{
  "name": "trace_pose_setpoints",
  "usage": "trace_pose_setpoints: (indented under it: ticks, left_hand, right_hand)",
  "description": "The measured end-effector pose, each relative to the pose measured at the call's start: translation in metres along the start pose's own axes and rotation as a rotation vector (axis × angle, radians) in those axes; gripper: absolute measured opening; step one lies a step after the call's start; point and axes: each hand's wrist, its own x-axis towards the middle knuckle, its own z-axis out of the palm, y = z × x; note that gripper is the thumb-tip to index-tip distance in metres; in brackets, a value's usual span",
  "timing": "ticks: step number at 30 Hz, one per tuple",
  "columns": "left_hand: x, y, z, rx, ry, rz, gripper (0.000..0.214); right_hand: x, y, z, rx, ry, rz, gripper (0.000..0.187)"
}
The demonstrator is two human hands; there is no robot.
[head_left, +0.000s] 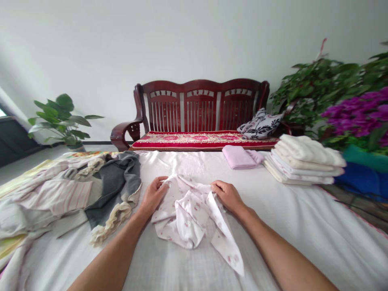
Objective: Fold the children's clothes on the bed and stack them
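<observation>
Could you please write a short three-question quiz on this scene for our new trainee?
1. True or false: only the left hand touches the printed cloth.
2. Choose one: from the wearer's view, where does the stack of folded cloths lie? a) left of the printed cloth; b) right of it; c) underneath it.
3. Name the furniture just beyond the white sheet.

Key:
1. False; the right hand holds it too.
2. b.
3. A wooden bench.
</observation>
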Motion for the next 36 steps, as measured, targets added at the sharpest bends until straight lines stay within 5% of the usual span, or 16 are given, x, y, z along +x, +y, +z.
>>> trace_pose_setpoints:
  ticks: [36]
  left_hand:
    - [-0.004,0.001,0.000,0.013,0.007,0.007,0.056]
  right_hand:
    - [-0.002,0.002,-0.001,0.005,-0.003,-0.007,0.033]
